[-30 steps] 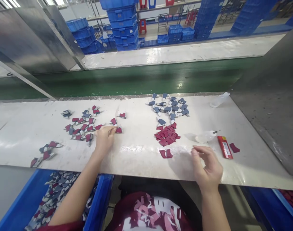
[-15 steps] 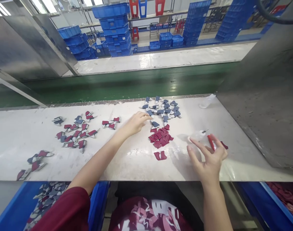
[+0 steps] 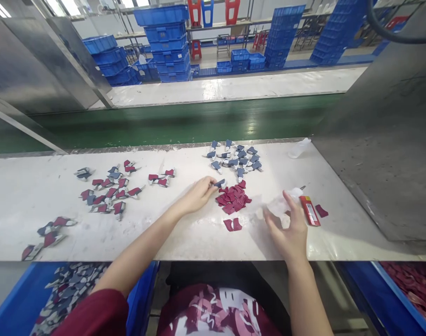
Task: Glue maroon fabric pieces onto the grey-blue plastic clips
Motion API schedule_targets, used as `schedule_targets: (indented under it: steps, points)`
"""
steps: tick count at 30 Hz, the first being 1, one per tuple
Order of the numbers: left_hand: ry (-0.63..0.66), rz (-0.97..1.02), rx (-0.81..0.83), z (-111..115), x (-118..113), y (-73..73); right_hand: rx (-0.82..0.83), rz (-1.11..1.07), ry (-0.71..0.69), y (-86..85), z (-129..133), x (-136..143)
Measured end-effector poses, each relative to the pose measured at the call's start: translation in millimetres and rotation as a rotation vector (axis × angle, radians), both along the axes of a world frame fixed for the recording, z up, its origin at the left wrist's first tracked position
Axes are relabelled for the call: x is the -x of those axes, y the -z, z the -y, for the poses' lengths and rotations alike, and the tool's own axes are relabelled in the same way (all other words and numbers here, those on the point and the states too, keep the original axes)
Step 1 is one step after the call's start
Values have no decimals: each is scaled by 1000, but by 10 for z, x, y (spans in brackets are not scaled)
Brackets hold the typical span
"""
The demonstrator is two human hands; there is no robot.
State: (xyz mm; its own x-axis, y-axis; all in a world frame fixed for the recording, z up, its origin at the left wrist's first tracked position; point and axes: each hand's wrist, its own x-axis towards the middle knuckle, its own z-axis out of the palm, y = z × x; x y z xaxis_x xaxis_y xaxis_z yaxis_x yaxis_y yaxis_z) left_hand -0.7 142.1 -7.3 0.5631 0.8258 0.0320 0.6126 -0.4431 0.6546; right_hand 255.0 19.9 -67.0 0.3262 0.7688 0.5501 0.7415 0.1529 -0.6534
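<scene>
My left hand [image 3: 199, 195] pinches a blue-and-grey plastic part [image 3: 220, 183] by its left end, just above a pile of maroon flat pieces [image 3: 234, 198]. My right hand [image 3: 288, 228] has its thumb and fingers around a translucent squeeze bottle [image 3: 278, 204] with a thin dark tip pointing right; the fingers partly cover it. Beyond the left hand lies a group of blue-and-grey parts [image 3: 243, 161]. Two maroon pieces [image 3: 233, 224] lie apart from the pile, nearer me. A red box [image 3: 309, 211] rests right of my right hand, beside a single maroon piece [image 3: 321, 211].
Parts with maroon or blue faces [image 3: 110, 193] are spread over the left of the white table [image 3: 192, 238]. A clear plastic item [image 3: 299, 148] lies near the metal panel [image 3: 381, 140]. Blue bins of parts [image 3: 18, 298] and maroon pieces [image 3: 409, 298] stand below.
My left hand has drawn a blue-and-grey part toward me from the group. My right hand has moved left and closed around the bottle, uncovering the red box.
</scene>
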Motion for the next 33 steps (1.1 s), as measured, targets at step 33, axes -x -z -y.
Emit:
schedule_targets:
  steps: [33]
  points:
    - [-428,-47,-38,975,162,415,-63,-203,-141,-139,-33,1068]
